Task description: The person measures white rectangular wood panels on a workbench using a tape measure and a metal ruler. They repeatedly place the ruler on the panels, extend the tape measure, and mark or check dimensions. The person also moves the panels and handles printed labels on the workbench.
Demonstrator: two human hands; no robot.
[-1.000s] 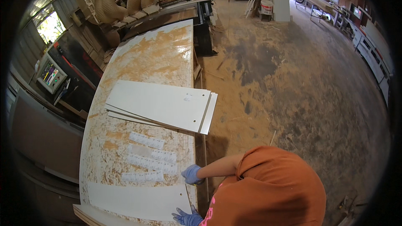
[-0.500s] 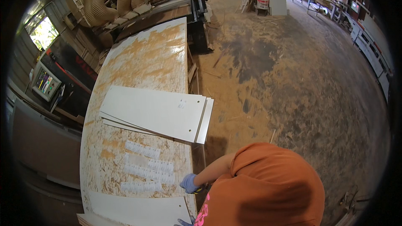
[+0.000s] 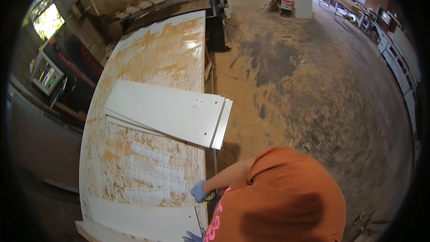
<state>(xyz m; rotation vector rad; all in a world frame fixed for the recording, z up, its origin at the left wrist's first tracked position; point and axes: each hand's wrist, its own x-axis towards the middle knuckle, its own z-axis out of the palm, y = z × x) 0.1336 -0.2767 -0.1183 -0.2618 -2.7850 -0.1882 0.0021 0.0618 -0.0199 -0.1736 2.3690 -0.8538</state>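
Along the table's (image 3: 152, 40) near right edge, the right hand (image 3: 198, 191), in a blue glove, rests with its fingers curled under, the bent forearm (image 3: 229, 173) coming out of an orange shirt (image 3: 291, 197) on the right. A yellow-and-dark item (image 3: 209, 196) shows just beneath this hand, but the palm is hidden, so I cannot tell whether the fingers have hold of it. Lower down, the left hand (image 3: 193, 237), gloved as well, has its fingers spread at the right end of a white panel (image 3: 143, 219), with nothing visible in its grasp (the shirt and the picture's bottom edge cut off the rest of it). That panel lies flat on the table, its lower edge hard to trace. Paper strips (image 3: 155, 175) lie above it, their print blurred; farther up, a stack of white panels (image 3: 163, 110) overhangs the table's right side
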